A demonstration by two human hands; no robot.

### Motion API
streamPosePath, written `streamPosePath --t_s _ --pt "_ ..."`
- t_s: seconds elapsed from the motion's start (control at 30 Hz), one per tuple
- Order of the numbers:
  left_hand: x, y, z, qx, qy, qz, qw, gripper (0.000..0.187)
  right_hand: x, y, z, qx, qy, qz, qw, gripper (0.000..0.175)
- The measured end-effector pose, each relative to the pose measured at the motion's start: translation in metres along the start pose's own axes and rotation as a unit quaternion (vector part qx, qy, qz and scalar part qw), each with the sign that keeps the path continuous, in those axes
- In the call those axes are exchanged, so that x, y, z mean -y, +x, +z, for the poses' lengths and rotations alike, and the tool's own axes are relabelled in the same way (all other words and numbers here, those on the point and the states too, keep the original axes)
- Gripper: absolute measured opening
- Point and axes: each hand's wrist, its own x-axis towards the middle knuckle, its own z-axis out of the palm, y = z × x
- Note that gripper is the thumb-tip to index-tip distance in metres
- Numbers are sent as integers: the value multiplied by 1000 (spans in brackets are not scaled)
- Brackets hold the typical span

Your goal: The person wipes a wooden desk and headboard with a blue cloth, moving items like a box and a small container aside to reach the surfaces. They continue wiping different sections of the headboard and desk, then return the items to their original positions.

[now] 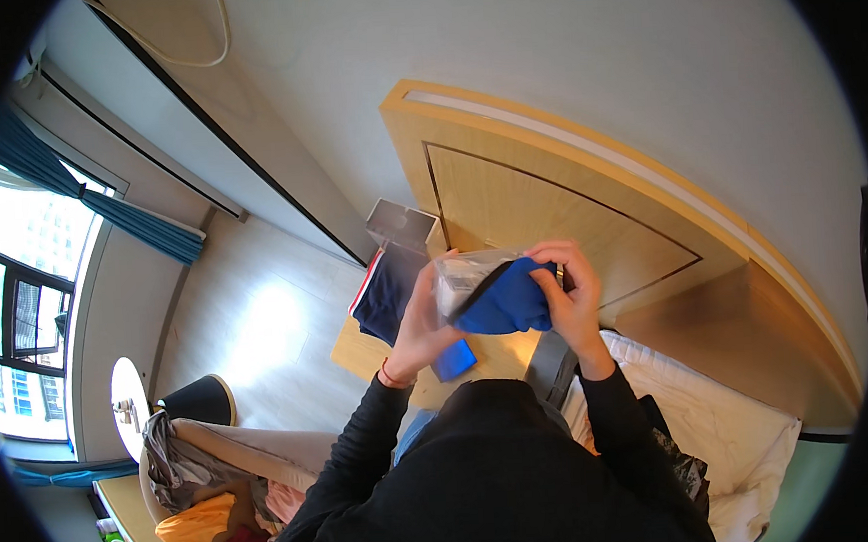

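Note:
In front of my chest, both hands hold a clear plastic bag [455,273] and a folded blue cloth garment [506,304] with a black band along one edge. My left hand [423,319] has the bag's left side between thumb and fingers. A white item bearing print shows through the plastic. My right hand [571,282] pinches the blue garment at its upper right end. How much of the garment sits inside the bag, I cannot tell. Below my hands, a shiny blue flat packet [453,360] lies on a light wooden bedside table [353,345].
Navy clothing [376,300] with red and white trim and a see-through box [402,221] stand on the table. Behind it rises a wooden headboard [533,199]. To the right is a bed [707,418] with dark clothing [683,464]. An armchair [273,441] at left carries several garments.

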Motion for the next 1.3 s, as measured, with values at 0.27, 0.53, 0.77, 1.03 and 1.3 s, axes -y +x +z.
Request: streamPosePath --t_s 0.27,0.53,0.77,1.03,1.3 --pt "0 1 7 -81 -166 -68 981 66 42 20 -63 224 415 56 880 25" --pt "35 2 29 -28 -171 -56 983 61 50 39 -26 193 -207 -74 956 11" --pt "35 -6 64 -129 -263 -86 952 63 21 -9 40 39 -405 -34 913 36" --pt "54 13 74 -107 -292 98 945 61 9 -9 34 176 -344 -92 918 45" --pt "75 -27 18 112 307 23 945 70 24 -13 47 120 -289 -58 948 17"
